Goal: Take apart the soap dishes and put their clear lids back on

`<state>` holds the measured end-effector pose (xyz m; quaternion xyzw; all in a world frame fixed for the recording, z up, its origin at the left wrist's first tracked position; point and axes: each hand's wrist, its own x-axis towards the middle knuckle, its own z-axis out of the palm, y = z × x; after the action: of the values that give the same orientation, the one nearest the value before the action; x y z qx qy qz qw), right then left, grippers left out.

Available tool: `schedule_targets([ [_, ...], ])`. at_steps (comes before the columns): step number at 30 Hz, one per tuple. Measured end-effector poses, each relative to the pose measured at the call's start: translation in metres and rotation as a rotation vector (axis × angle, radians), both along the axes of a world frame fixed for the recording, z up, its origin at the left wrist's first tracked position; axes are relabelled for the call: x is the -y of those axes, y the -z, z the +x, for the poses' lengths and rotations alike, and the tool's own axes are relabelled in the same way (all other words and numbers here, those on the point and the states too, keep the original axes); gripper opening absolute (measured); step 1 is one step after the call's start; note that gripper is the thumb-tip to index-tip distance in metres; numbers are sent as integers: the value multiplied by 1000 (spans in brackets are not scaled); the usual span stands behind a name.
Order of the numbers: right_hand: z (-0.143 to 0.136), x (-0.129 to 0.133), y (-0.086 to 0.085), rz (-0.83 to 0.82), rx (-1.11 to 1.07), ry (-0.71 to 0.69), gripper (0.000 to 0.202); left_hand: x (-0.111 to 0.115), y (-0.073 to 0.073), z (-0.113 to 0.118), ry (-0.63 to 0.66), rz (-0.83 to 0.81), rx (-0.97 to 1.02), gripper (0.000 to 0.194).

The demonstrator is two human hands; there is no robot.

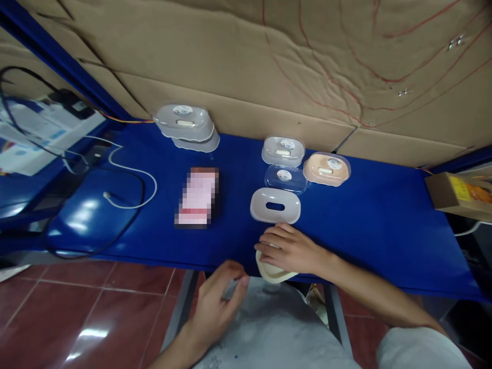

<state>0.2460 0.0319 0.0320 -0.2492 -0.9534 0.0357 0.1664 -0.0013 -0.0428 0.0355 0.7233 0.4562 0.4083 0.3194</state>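
My right hand (286, 248) lies over a cream oval dish (274, 274) at the table's front edge, its fingers bent over the far rim. To the left, my left hand (225, 292) is held in front of the edge, thumb and fingers curled toward each other; what is between them, if anything, I cannot make out. Beyond my right hand sits a white oval piece (259, 206) with a dark slot. Behind that lies a clear lid (298, 180) with a round sticker.
Farther back are a lidded white box (269, 154), a lidded peach box (313, 174) and stacked clear-lidded boxes (165, 120). A phone (198, 197) and a white cable (156, 187) are on the left of the blue table (365, 220). A cardboard box (442, 193) stands right.
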Motion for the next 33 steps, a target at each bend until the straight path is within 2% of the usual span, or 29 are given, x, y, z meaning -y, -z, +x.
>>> schedule_targets([
  [2, 1, 0, -1, -25, 16, 13, 21, 10, 0, 0, 48, -183, 52, 20],
  [5, 2, 1, -3, -70, 34, 14, 18, 19, 6, 6, -30, -399, 241, 8],
  [7, 2, 3, -6, -79, -11, 2, 16, 19, 12, 15, -96, -543, 438, 43],
  [9, 0, 7, -10, -75, -118, 8, 17, 18, 17, 29, -89, -710, 595, 75],
  [10, -2, 8, -12, -72, -185, 19, 19, 16, 17, 36, -66, -794, 641, 84],
  [11, -3, 9, -14, -77, -252, 34, 21, 15, 17, 43, -52, -875, 674, 84],
  [13, -2, 9, -16, -111, -377, 86, 25, 11, 15, 52, -71, -1041, 738, 66],
  [15, 4, 3, -16, -156, -455, 175, 31, 9, 9, 50, -167, -1185, 828, 50],
  [16, 9, -2, -15, -170, -456, 239, 33, 8, 5, 46, -236, -1233, 876, 49],
  [19, 23, -17, -9, -118, -284, 387, 34, 6, -7, 21, -432, -1250, 985, 64],
  [22, 28, -22, -6, -8, -161, 409, 31, 1, -18, 1, -511, -1234, 1068, 72],
  [25, 21, -14, -14, 8, -275, 346, 29, -12, -20, 1, -411, -1254, 1169, 65],
  [29, 8, -2, -24, 31, -246, 83, 26, -35, -9, 22, -269, -1202, 1290, 63],
  [31, 7, -2, -24, 57, -198, 68, 25, -45, -3, 30, -232, -1138, 1309, 61],
  [33, 10, -6, -22, 66, -188, 111, 27, -50, 1, 34, -188, -1085, 1304, 62],
])
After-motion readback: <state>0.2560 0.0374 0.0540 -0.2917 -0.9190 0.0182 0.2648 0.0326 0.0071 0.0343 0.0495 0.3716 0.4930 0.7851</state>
